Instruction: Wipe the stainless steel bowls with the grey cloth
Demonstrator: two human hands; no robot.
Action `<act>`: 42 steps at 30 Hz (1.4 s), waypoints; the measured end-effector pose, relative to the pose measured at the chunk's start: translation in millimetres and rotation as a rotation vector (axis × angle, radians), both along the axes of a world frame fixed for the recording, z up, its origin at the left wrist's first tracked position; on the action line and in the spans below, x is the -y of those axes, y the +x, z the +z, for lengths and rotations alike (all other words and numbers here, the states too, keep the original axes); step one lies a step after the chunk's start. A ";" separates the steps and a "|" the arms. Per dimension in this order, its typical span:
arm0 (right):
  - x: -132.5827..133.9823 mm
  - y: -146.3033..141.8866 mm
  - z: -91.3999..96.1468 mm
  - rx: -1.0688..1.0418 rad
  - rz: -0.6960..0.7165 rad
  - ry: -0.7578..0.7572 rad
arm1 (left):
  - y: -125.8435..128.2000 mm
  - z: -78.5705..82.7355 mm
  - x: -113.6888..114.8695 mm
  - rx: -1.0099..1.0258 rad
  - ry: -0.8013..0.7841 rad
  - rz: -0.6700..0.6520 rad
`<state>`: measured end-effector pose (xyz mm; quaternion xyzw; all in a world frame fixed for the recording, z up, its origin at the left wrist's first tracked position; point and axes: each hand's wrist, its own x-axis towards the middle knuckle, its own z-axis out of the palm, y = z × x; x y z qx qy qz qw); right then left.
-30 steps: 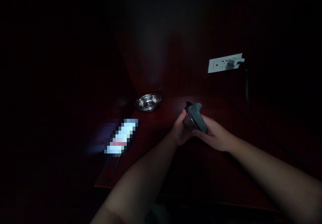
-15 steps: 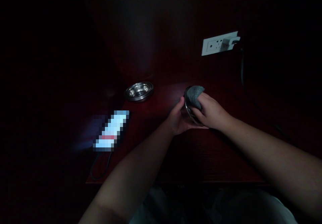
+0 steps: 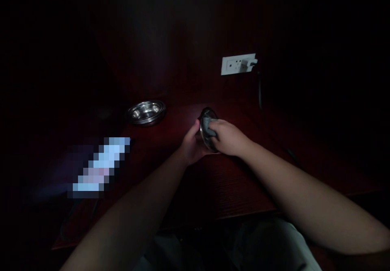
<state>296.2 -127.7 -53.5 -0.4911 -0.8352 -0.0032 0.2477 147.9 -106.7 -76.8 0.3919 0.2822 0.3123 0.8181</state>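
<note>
The scene is very dark. My left hand [image 3: 190, 143] grips a small steel bowl [image 3: 206, 116] tilted on its side above a dark red table [image 3: 231, 181]. My right hand [image 3: 230, 137] is closed on a grey cloth [image 3: 207, 124] and presses it inside the bowl. Both hands meet near the table's middle. Most of the cloth is hidden by my right fingers.
A stack of shallow steel bowls [image 3: 146, 112] sits at the back left of the table. A lit phone screen [image 3: 102, 166] lies at the left with a cable under it. A white wall socket [image 3: 238, 63] with a plug and dark cord is at the back right.
My right hand has pushed the grey cloth from the bowl's rim down into the bowl. The view has shifted, so everything sits further left in the picture.
</note>
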 end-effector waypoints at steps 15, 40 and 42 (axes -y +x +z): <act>8.7 -7.4 1.9 -0.234 0.206 -0.111 | 2.6 -11.2 -2.4 0.203 -0.066 -0.012; 2.0 -1.9 -6.2 -0.148 -0.003 0.088 | 3.8 0.3 -4.1 0.149 -0.136 0.084; 2.7 -2.6 -6.0 -0.162 0.004 0.069 | 4.0 -0.6 -4.8 0.159 -0.132 0.099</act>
